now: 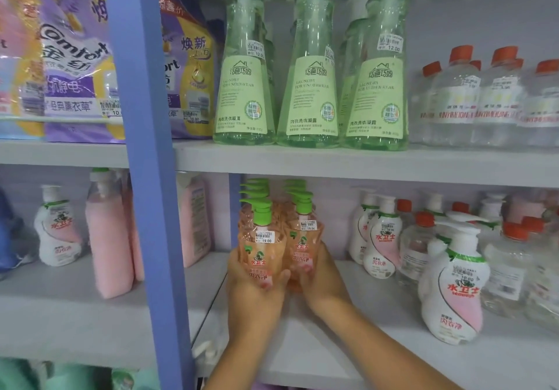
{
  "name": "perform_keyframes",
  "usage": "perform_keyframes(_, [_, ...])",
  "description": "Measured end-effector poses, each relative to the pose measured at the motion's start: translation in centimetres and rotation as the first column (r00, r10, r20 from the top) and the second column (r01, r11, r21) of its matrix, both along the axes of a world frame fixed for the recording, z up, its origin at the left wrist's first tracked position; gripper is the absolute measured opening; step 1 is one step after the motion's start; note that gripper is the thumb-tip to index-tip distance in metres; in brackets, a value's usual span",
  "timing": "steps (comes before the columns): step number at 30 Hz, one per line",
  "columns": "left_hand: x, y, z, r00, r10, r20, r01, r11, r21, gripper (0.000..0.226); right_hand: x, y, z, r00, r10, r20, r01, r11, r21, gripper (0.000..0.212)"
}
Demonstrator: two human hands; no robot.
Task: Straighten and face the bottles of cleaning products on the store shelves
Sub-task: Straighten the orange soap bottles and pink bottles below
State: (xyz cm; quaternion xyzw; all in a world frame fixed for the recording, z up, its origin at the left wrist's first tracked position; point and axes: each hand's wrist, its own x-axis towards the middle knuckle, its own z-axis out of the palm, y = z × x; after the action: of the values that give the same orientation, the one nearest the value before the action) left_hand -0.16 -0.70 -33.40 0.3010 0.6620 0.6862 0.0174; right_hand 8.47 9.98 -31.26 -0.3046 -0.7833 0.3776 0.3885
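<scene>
With the left hand [257, 283] closed around one front orange pump bottle [262, 247] and the right hand [320, 277] closed around its neighbour [304, 244] on the lower shelf [348, 344], the bottles crowded behind may be toppled if either is pushed back abruptly.
</scene>
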Motion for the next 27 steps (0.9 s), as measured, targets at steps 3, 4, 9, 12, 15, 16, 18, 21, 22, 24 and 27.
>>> perform_keyframes(3, [-0.2,0.0,-0.1,1.000,0.027,0.015,-0.027,1.000,-0.011,0.086,-0.2,0.3,-0.4,1.000,-0.005,0.031,0.006,1.000,-0.023,0.045])
perform_keyframes(4, [-0.3,0.0,-0.1,0.999,0.032,0.021,-0.031,0.999,-0.006,0.085,-0.2,0.4,-0.5,0.999,0.002,0.042,0.000,1.000,-0.029,0.046])
perform_keyframes(9, [-0.9,-0.2,-0.2,0.998,0.044,0.036,-0.045,0.998,0.034,0.088,-0.4,1.2,-1.1,0.994,-0.045,0.095,0.044,0.999,0.016,0.051])
perform_keyframes(12, [-1.4,-0.2,-0.4,0.998,0.048,0.040,-0.051,0.996,0.072,0.089,-0.6,1.5,-1.4,0.980,-0.123,0.155,0.106,0.988,0.115,0.056])
perform_keyframes(15, [-1.6,0.0,-0.6,0.998,0.040,0.040,-0.044,0.995,0.091,0.091,-0.8,1.7,-1.6,0.976,-0.121,0.181,0.097,0.986,0.139,0.056])
perform_keyframes(16, [-1.6,0.0,-0.6,0.999,0.040,0.034,-0.043,0.995,0.092,0.092,-0.9,1.8,-1.7,0.975,-0.127,0.184,0.100,0.984,0.148,0.055])
perform_keyframes(18, [-1.7,0.1,-0.5,0.999,0.037,0.015,-0.038,0.994,0.106,0.090,-1.1,1.8,-1.9,0.975,-0.136,0.173,0.110,0.982,0.154,0.053])
perform_keyframes(21, [-1.6,-0.2,-0.4,1.000,0.010,0.018,-0.013,0.991,0.135,0.091,-1.0,1.7,-2.0,0.982,-0.137,0.132,0.122,0.985,0.118,0.051])
perform_keyframes(22, [-1.6,-0.3,-0.5,1.000,0.001,0.025,-0.005,0.989,0.145,0.091,-1.0,1.7,-2.1,0.983,-0.145,0.113,0.133,0.985,0.105,0.049])
perform_keyframes(24, [-1.4,-0.5,-0.4,1.000,-0.007,0.030,0.002,0.988,0.158,0.091,-0.9,1.8,-2.3,0.982,-0.164,0.093,0.154,0.982,0.109,0.049])
perform_keyframes(27, [-1.0,-0.8,-0.2,0.999,-0.001,0.038,-0.005,0.987,0.162,0.091,-1.1,1.8,-2.3,0.981,-0.166,0.099,0.153,0.980,0.129,0.053])
